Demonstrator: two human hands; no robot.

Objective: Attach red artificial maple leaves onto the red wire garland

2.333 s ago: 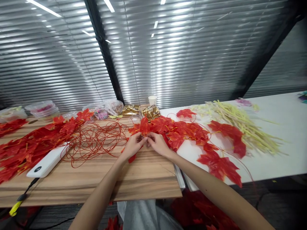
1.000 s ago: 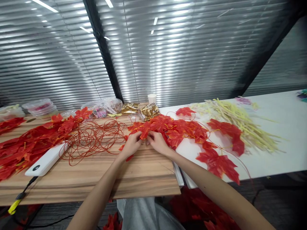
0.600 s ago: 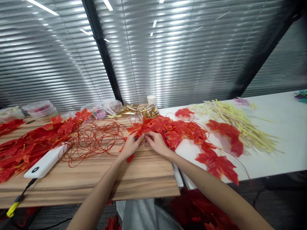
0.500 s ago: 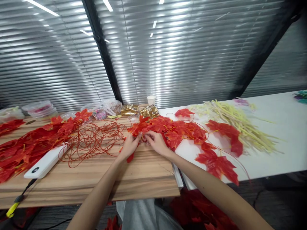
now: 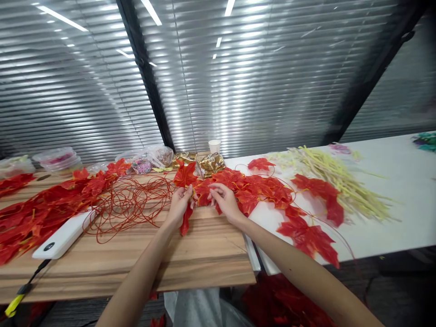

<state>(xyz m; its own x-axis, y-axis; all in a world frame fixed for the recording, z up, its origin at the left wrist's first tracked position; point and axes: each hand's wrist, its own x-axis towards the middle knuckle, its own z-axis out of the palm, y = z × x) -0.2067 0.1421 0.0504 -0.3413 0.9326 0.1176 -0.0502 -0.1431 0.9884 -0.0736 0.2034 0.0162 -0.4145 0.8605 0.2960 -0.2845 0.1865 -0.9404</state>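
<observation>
My left hand (image 5: 180, 205) is closed on a red artificial maple leaf (image 5: 185, 174), which stands up above the fingers; another red piece hangs below them. To its right, a short gap away, my right hand (image 5: 225, 200) has its thumb and fingertips pinched together; whatever lies between them is too small to make out. Behind and beside the right hand runs a garland of red maple leaves (image 5: 260, 187), strung along a thin red cord. A loose tangle of the red cord (image 5: 136, 200) lies left of my left hand.
A pile of red leaves (image 5: 51, 206) and a white power bank (image 5: 64, 234) lie on the wooden board (image 5: 204, 263). Gold packets (image 5: 211, 163), a paper cup (image 5: 214, 146) and plastic tubs (image 5: 57, 159) stand at the back. Yellow strips (image 5: 340, 181) lie on the white table (image 5: 402, 200).
My hands, earlier together at the garland's left end, have drawn apart. The left has moved left with the maple leaf, which now stands upright above it; the right stays near its place.
</observation>
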